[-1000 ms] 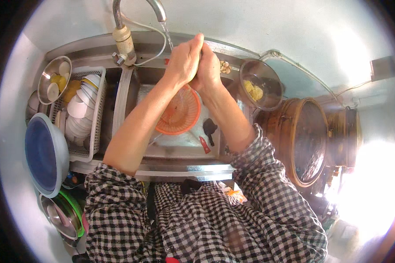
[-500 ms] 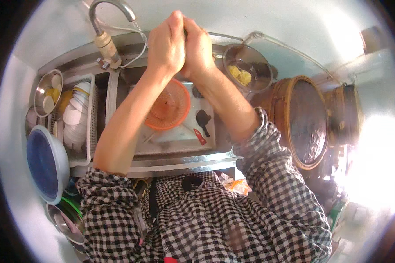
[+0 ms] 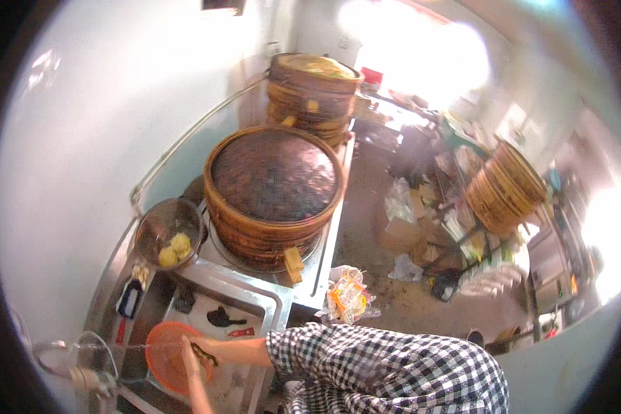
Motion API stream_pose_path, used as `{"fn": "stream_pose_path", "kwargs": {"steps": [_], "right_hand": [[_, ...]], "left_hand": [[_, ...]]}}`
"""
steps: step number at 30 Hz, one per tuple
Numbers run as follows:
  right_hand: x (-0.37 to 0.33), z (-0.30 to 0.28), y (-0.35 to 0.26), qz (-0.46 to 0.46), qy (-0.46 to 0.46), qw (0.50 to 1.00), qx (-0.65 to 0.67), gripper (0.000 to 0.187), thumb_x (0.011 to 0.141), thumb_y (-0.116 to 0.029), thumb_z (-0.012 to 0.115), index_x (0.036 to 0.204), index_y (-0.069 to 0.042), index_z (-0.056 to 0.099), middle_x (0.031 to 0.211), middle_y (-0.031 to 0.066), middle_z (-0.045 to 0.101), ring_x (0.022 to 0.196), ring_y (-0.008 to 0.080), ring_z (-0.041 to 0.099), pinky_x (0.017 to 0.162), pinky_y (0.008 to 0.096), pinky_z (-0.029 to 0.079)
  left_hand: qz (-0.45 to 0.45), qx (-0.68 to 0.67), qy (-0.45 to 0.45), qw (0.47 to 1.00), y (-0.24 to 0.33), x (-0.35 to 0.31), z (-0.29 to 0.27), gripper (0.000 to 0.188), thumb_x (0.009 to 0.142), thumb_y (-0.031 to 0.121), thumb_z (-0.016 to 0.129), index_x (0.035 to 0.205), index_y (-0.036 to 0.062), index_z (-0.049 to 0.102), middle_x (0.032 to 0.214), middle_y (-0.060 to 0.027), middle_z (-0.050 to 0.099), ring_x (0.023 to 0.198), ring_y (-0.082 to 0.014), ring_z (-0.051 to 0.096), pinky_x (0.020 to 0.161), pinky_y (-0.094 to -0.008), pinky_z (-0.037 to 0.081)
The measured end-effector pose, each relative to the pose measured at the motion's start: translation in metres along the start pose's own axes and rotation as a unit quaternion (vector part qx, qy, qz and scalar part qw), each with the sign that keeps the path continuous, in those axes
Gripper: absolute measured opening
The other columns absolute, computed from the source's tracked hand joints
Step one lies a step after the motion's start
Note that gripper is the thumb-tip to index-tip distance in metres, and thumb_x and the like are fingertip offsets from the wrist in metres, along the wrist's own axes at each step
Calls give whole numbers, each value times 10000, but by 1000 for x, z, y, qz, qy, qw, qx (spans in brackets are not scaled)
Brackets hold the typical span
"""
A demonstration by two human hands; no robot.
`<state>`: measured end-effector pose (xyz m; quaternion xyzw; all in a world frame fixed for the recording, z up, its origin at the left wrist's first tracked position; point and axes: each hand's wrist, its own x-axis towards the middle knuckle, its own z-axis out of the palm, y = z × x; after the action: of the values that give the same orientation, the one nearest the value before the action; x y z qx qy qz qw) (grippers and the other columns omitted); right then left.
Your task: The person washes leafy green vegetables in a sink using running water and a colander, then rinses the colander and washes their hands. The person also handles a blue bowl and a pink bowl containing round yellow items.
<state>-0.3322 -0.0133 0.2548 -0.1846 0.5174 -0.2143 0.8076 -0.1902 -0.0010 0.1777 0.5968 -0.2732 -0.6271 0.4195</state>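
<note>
Over the orange plastic colander [image 3: 160, 340] in the sink, my hands are close together. My right hand [image 3: 217, 349] comes in from the right, its fingers curled around a dark green piece, probably a leafy vegetable [image 3: 203, 355]. Next to it, my left hand [image 3: 190, 357] appears edge-on with fingers mostly straight. Whether it touches the green piece is not clear. Water runs from the faucet [image 3: 52, 359] toward the colander. In the sink beyond lie a black flat thing [image 3: 222, 317] and a small red piece [image 3: 241, 332].
A metal bowl [image 3: 150, 231] with yellow lumps [image 3: 179, 245] stands beyond the sink. Next to it, a large round bamboo steamer [image 3: 269, 231] sits on the stove, with another steamer stack [image 3: 307, 103] behind. A black-and-white tool [image 3: 129, 300] lies on the sink's back ledge. Bags [image 3: 350, 297] lie near the stove.
My view has swung right toward the stove and the room. My hands, pressed together near the faucet before, are now over the colander, and the green piece shows between them.
</note>
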Motion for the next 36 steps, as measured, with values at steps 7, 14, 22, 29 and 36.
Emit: {"fn": "stream_pose_path", "kwargs": {"steps": [7,14,22,29,36], "right_hand": [[-103,-120,-10,-47,-29,995,83,449,887,-512,533,644,-153,417,538,-22,344,424,125,292,413,287,215],[-253,-369,87,-247,214,917,231,371,890,-472,537,903,-103,572,635,26,490,447,150,429,403,328,355],[-490,-616,240,-459,159,679,550,372,897,-431,454,834,-91,590,758,73,632,736,247,629,679,395,492],[-619,-730,346,-619,175,494,585,278,897,-230,427,994,-24,587,950,138,633,933,306,606,804,414,492],[-702,-859,433,-590,288,457,601,234,975,-238,490,1045,-31,574,979,128,638,890,277,619,767,418,524]], "left_hand": [[168,632,43,756,8,27,-7,341,970,311,536,1069,-13,581,960,-140,630,868,-305,620,759,-421,499],[248,341,-108,900,15,-49,181,258,981,175,518,1060,-60,590,988,-144,650,879,-262,651,777,-363,541],[162,408,-397,806,-93,-182,468,159,973,122,531,1010,0,626,806,-53,652,717,-123,605,646,-253,490],[-39,513,-386,766,-198,-161,515,208,977,231,530,926,49,616,751,-70,649,618,-178,645,504,-290,507],[-48,678,-508,528,-289,-141,650,206,955,224,526,966,34,605,770,-107,640,660,-251,641,555,-379,511]]}}
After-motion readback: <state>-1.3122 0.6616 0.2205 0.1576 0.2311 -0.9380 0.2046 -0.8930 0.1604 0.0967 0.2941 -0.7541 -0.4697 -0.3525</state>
